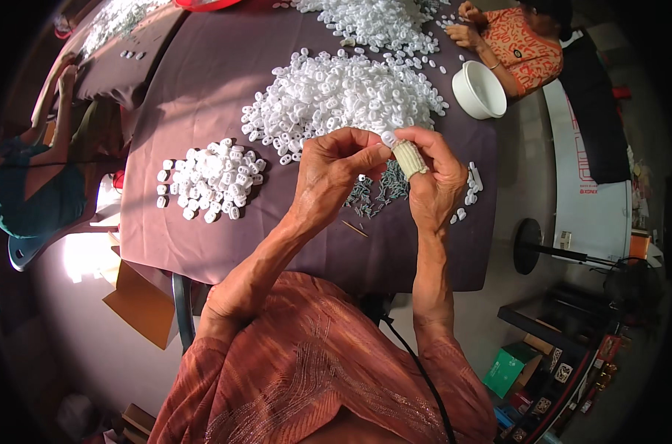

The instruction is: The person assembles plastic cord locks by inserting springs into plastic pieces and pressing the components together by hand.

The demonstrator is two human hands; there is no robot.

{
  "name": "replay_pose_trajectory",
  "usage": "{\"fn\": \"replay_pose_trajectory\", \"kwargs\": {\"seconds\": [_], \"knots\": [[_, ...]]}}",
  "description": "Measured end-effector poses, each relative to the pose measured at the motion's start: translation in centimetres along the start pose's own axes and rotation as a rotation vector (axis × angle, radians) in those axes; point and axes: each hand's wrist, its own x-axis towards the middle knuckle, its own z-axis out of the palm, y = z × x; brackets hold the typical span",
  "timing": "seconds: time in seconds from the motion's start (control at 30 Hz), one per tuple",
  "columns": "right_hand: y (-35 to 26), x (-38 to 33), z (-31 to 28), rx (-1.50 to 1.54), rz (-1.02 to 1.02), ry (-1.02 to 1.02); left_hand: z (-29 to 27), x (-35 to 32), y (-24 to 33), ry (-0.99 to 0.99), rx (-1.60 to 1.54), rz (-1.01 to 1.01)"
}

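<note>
Over the near part of the table, my left hand and my right hand meet at a small white oval plastic piece. Both hands are closed, pinching it between fingertips. A cream ribbed knitted finger cover sits on my right thumb. Beneath my hands lies a scatter of small grey-green slim parts, too small to name and partly hidden by my right hand. A large heap of white oval pieces spreads just beyond. To the left lies a smaller pile of thicker white pieces.
A thin wooden stick lies nearest me on the brown tablecloth. Several white pieces lie by the right edge. A white tub stands at far right, beside a co-worker in an orange patterned top. Another person sits at left.
</note>
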Motion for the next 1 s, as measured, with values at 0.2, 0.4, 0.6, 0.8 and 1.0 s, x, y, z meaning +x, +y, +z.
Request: {"fn": "replay_pose_trajectory", "kwargs": {"seconds": [0.2,0.4,0.6,0.8,1.0], "knots": [[0.3,0.0,-0.1,-0.022,0.014,-0.026,-0.2,0.2,-0.2,-0.015,-0.029,0.019],[0.5,0.0,-0.2,0.0,0.051,-0.057,-0.3,0.5,-0.5,0.006,-0.016,0.024],[0.7,0.1,-0.4,0.005,0.046,-0.043,-0.6,0.6,-0.3,-0.073,-0.011,-0.026],[1.0,0.1,-0.6,0.0,0.04,-0.042,-0.6,0.6,-0.4,-0.07,0.019,-0.053],[1.0,0.3,-0.5,-0.037,0.041,-0.069,-1.0,0.8,-0.4,-0.088,0.009,-0.036]]}}
